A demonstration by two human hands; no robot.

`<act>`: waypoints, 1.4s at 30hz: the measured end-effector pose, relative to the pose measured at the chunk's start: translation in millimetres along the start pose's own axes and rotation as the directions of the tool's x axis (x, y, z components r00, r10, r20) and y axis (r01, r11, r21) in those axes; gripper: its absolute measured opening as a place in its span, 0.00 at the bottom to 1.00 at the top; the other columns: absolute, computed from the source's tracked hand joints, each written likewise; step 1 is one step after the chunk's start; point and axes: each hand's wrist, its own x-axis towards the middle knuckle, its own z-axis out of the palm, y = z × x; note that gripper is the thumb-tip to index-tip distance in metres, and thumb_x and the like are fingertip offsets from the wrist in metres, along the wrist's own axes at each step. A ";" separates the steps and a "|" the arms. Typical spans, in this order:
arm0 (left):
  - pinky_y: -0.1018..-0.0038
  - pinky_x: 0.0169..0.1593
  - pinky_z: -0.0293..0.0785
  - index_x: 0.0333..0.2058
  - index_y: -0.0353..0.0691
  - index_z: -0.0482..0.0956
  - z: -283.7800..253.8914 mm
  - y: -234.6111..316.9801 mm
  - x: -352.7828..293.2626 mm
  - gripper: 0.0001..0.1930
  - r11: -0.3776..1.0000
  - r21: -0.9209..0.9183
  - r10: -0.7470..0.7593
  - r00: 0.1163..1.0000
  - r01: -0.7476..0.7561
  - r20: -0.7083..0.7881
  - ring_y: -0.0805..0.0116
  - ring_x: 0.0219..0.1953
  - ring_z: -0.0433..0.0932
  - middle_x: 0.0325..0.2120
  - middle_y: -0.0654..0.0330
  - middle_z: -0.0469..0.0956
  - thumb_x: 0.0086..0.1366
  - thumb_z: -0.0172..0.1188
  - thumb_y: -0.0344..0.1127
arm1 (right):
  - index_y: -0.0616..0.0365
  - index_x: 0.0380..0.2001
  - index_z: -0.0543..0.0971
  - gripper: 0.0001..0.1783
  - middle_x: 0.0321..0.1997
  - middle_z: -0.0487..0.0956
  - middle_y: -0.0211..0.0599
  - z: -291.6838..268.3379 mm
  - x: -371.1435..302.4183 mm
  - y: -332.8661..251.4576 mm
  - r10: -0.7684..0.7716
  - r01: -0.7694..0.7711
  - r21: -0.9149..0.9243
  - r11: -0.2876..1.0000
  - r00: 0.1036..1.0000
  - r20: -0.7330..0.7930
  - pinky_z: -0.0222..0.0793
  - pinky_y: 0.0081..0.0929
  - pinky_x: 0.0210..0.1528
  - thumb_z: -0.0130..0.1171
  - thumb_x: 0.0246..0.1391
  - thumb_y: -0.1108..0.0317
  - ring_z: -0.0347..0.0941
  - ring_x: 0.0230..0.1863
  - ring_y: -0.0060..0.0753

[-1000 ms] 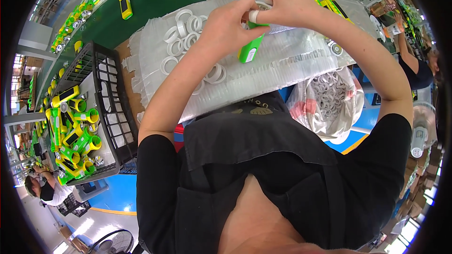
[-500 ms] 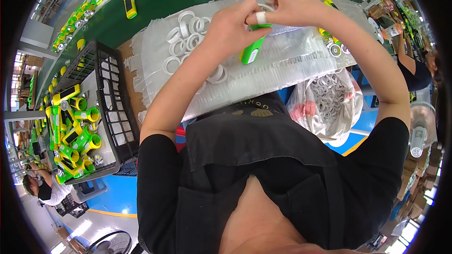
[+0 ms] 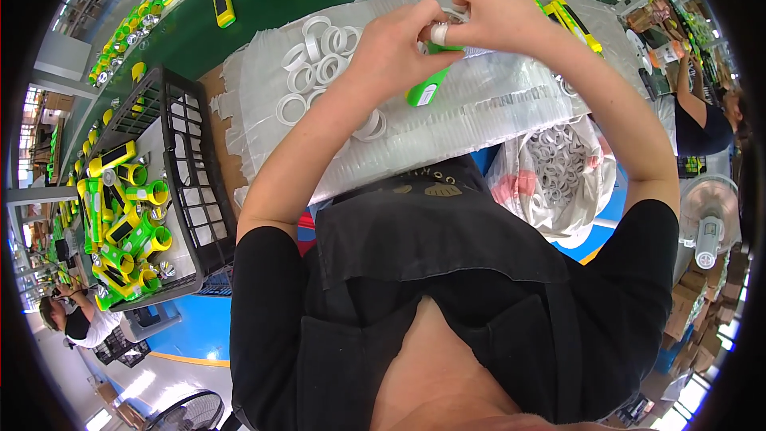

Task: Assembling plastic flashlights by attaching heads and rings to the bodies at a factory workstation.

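Observation:
A green flashlight (image 3: 427,89) is held over the far part of the plastic-covered bench. My left hand (image 3: 395,44) is closed around its body, the thumb lying across the green casing. At its upper end my right hand (image 3: 499,16) is closed, with a white ring (image 3: 455,14) partly showing between the fingers. White tape wraps one finger of that hand. Exactly how the fingertips grip the head is hidden. Loose white rings (image 3: 327,69) lie left of my left hand. Beyond my right forearm, yellow-and-green flashlights (image 3: 574,24) rest on the bench.
A black crate (image 3: 199,183) of yellow and green flashlight bodies stands at the left. A white sack (image 3: 590,191) full of small rings sits below the bench's right edge. Several flashlights lie along the green conveyor belt (image 3: 263,4) beyond. Co-workers are at both sides.
My right arm has shifted slightly inward, uncovering more of the flashlights at the bench's right. Flashlights on the belt have moved slightly right. Both hands stay on the same flashlight.

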 end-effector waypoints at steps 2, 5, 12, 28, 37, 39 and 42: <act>0.75 0.33 0.74 0.35 0.41 0.73 -1.3 -0.9 2.5 0.20 1.000 0.025 -0.003 1.000 0.003 0.020 0.71 0.27 0.75 0.27 0.65 0.78 0.48 0.75 0.36 | 0.62 0.25 0.75 0.29 0.22 0.74 0.38 -6.4 1.6 4.8 0.024 -0.024 0.009 1.000 0.999 0.033 0.66 0.32 0.27 0.65 0.44 0.43 0.72 0.25 0.33; 0.75 0.33 0.74 0.35 0.41 0.73 -0.2 0.0 1.7 0.20 0.999 -0.025 -0.026 1.000 0.026 -0.005 0.71 0.28 0.75 0.27 0.64 0.78 0.48 0.75 0.36 | 0.63 0.24 0.74 0.29 0.20 0.73 0.37 14.8 3.7 25.4 -0.204 0.214 0.160 0.964 0.976 -0.075 0.64 0.31 0.25 0.66 0.44 0.42 0.69 0.23 0.32; 0.70 0.35 0.78 0.36 0.41 0.74 -1.9 -17.0 -10.6 0.22 0.993 -0.114 -0.010 0.994 -0.002 -0.107 0.64 0.31 0.81 0.32 0.59 0.81 0.49 0.75 0.45 | 0.64 0.52 0.69 0.38 0.45 0.78 0.40 134.5 -40.0 -1.2 0.263 0.095 0.751 0.653 0.902 -0.343 0.71 0.31 0.46 0.73 0.43 0.53 0.76 0.45 0.32; 0.73 0.38 0.74 0.42 0.30 0.78 -56.1 35.5 -1.1 0.12 0.720 -0.686 0.134 0.991 -0.102 -0.007 0.67 0.33 0.78 0.34 0.54 0.78 0.63 0.56 0.32 | 0.62 0.36 0.77 0.21 0.36 0.77 0.38 94.3 -51.8 -43.2 -0.350 -0.150 0.984 0.092 0.920 0.173 0.73 0.26 0.31 0.70 0.44 0.59 0.76 0.30 0.27; 0.63 0.39 0.73 0.41 0.35 0.73 -120.8 -138.1 5.6 0.17 0.842 0.296 -0.151 0.724 0.451 -0.673 0.55 0.32 0.78 0.33 0.49 0.77 0.66 0.58 0.45 | 0.61 0.49 0.77 0.34 0.45 0.79 0.51 110.7 -97.6 189.4 0.606 -0.733 -0.039 0.679 0.591 -0.533 0.70 0.44 0.53 0.65 0.45 0.45 0.76 0.48 0.52; 0.59 0.40 0.74 0.43 0.34 0.70 -127.0 -189.8 7.3 0.22 0.729 0.492 -0.029 0.739 0.477 -0.673 0.47 0.36 0.77 0.39 0.44 0.73 0.63 0.63 0.47 | 0.58 0.50 0.77 0.33 0.45 0.79 0.50 100.5 -95.5 184.5 0.706 -0.756 -0.044 0.654 0.629 -0.325 0.71 0.44 0.52 0.63 0.46 0.46 0.76 0.49 0.49; 0.54 0.47 0.72 0.46 0.34 0.69 -130.2 -258.4 -10.1 0.24 0.732 0.541 -0.137 0.867 0.414 -0.479 0.40 0.42 0.75 0.42 0.41 0.74 0.59 0.65 0.45 | 0.57 0.50 0.78 0.31 0.45 0.80 0.50 106.5 -88.2 188.6 0.644 -0.706 -0.042 0.707 0.667 -0.373 0.71 0.42 0.51 0.63 0.45 0.51 0.76 0.48 0.48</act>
